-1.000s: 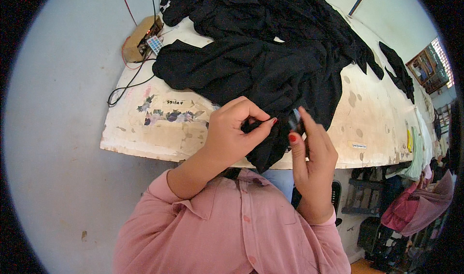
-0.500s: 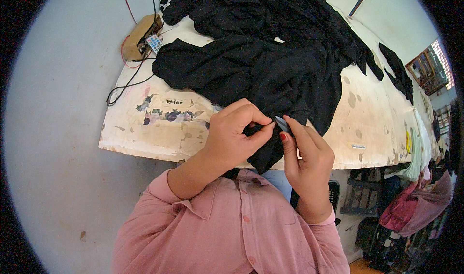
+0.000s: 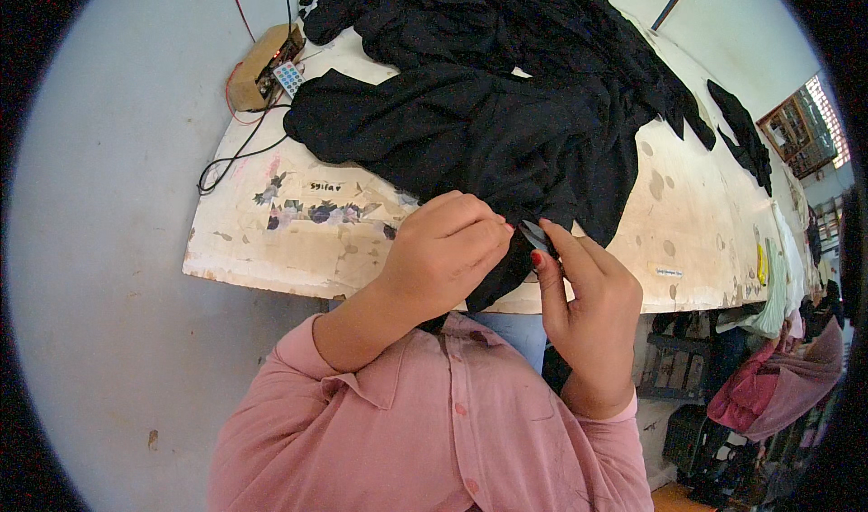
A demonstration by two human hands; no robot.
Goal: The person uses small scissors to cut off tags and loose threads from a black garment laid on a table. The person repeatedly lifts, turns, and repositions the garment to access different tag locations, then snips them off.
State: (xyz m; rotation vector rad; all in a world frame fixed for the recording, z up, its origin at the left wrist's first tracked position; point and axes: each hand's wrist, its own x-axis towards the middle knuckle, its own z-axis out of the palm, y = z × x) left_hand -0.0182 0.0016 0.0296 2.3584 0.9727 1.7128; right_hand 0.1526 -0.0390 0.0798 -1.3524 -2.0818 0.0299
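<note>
A large black cloth garment (image 3: 488,123) lies rumpled over the table, its near part hanging past the front edge. My left hand (image 3: 443,252) is closed in a pinch on the near part of the black cloth. Between the thumb and fingers of my right hand (image 3: 589,300) is a pair of thread snips (image 3: 535,235), small with dark grey pointed blades. The blade tips point up and left toward my left fingertips, close to the cloth. Whether the blades touch a thread is too small to tell.
The pale worn tabletop (image 3: 271,263) has a curved-looking front edge. At the far left, a brown box (image 3: 258,69) with wires sits by a small remote control (image 3: 288,78). Another black cloth piece (image 3: 741,137) lies far right. Pink and maroon cloths (image 3: 768,385) hang at the right.
My left hand has rolled over, so its back now faces up more and the gap under its fingers is hidden. My right hand has shifted slightly right with the snips.
</note>
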